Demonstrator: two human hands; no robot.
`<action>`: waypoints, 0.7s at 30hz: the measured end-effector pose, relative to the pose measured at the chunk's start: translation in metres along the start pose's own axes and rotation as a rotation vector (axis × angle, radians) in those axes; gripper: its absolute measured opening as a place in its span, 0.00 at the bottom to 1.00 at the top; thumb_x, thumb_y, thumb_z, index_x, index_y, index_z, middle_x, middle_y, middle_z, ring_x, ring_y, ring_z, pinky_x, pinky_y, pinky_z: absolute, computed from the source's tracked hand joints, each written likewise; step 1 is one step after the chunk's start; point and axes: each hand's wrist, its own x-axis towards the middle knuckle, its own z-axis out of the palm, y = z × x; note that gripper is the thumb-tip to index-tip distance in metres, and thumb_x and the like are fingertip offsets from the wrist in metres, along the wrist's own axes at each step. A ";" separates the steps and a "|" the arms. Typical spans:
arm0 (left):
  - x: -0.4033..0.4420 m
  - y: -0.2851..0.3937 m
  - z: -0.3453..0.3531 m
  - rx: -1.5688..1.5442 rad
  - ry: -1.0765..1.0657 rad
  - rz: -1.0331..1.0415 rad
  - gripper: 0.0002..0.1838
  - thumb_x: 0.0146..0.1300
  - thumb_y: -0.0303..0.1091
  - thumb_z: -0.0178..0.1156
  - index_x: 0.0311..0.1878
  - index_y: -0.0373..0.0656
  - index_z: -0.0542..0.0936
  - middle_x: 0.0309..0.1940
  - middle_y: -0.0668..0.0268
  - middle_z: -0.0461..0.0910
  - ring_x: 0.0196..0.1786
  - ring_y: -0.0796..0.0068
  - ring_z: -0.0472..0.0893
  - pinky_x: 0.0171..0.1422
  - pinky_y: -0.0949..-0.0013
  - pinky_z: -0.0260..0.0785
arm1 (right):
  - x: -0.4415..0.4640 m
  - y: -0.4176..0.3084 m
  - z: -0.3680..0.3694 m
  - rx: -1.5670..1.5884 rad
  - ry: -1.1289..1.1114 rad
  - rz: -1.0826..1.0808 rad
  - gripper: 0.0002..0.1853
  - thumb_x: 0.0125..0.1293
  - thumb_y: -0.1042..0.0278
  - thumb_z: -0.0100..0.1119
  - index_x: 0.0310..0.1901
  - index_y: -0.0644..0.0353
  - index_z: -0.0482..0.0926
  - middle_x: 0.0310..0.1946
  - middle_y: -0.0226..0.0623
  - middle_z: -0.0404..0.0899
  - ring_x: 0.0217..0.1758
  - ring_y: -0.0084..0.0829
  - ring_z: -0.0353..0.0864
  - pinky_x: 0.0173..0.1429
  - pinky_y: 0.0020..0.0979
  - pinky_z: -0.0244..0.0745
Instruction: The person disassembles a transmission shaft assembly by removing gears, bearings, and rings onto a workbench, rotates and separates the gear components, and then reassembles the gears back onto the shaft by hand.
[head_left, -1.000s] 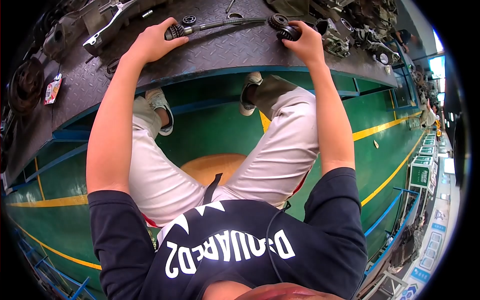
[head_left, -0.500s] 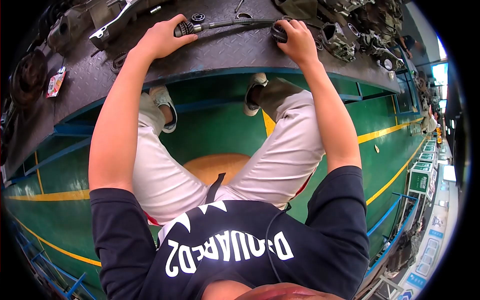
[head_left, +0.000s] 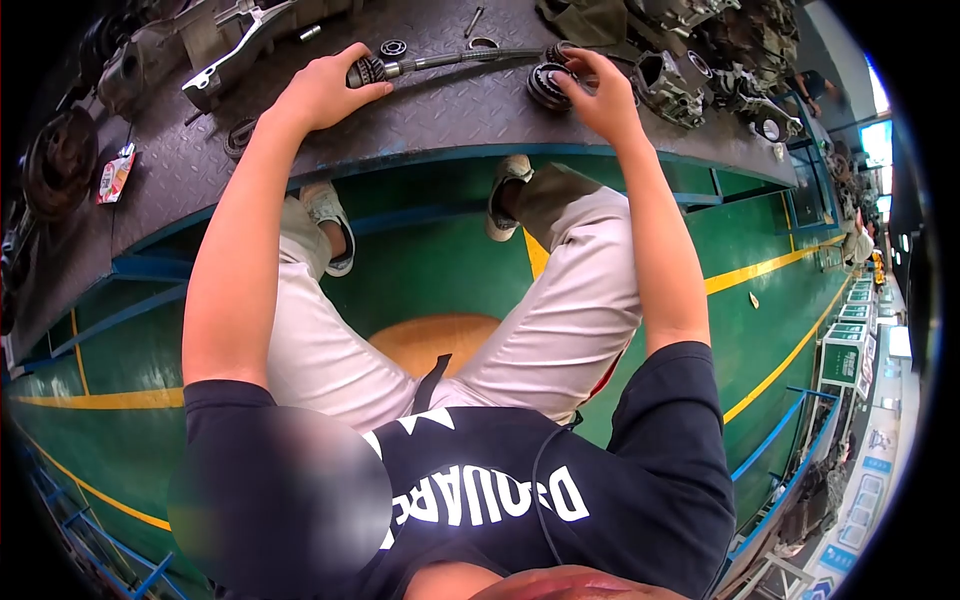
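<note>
A long metal shaft lies across the far part of the workbench. My left hand is closed around the toothed gear at its left end. Near the shaft's right end, my right hand grips a dark ringed gear, with the fingers behind it and the thumb on its near side. Behind that gear, another dark ring shows by the shaft, partly hidden by my fingers. A bearing and a metal ring lie just beyond the shaft.
Metal housings crowd the bench's right side. A large casting lies at the left, near a red and white packet. The treadplate workbench has a blue front edge. A wooden stool is beneath me.
My right hand has drawn the dark ringed gear slightly toward me and left, exposing another ring behind it. My left hand stays on the shaft's gear end.
</note>
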 end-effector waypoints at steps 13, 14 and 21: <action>-0.004 0.005 -0.006 -0.033 -0.006 0.011 0.38 0.68 0.62 0.72 0.74 0.52 0.78 0.57 0.44 0.88 0.61 0.42 0.87 0.66 0.50 0.80 | 0.094 0.088 0.018 -0.087 -0.370 0.692 0.47 0.50 0.44 0.89 0.71 0.57 0.83 0.61 0.48 0.88 0.61 0.42 0.88 0.58 0.44 0.86; -0.003 0.004 -0.006 -0.034 -0.017 0.004 0.38 0.68 0.62 0.72 0.74 0.52 0.77 0.58 0.44 0.87 0.62 0.42 0.87 0.67 0.50 0.80 | 0.099 0.086 0.022 -0.098 -0.366 0.695 0.47 0.50 0.44 0.89 0.70 0.58 0.84 0.60 0.47 0.88 0.60 0.42 0.89 0.55 0.44 0.87; -0.006 0.012 -0.014 -0.064 -0.068 -0.053 0.37 0.68 0.60 0.74 0.73 0.49 0.77 0.60 0.45 0.87 0.64 0.43 0.86 0.69 0.52 0.78 | 0.091 0.080 0.035 -0.373 -0.249 0.531 0.41 0.47 0.39 0.86 0.60 0.55 0.92 0.57 0.48 0.92 0.61 0.45 0.92 0.70 0.40 0.83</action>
